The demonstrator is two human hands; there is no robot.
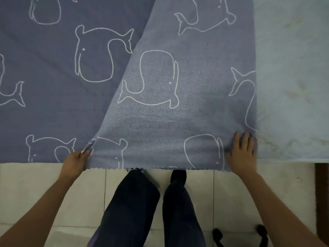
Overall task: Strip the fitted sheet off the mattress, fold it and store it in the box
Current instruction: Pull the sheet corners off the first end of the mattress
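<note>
The blue-grey fitted sheet (53,104) with white whale outlines lies spread over the mattress. A folded-over flap (169,113) shows its paler reverse side, running diagonally from the top middle down to the near edge. My left hand (77,160) pinches the flap's near left corner at the mattress edge. My right hand (243,152) lies on the flap's near right corner with fingers spread flat on the cloth. The bare pale-blue mattress (292,77) shows to the right of the flap. No box is in view.
I stand on a pale tiled floor (35,184) at the near edge of the bed; my dark trouser legs (135,211) are below the sheet's hem. A dark wooden bed frame piece (321,193) is at the right. Black sandals (220,237) lie on the floor.
</note>
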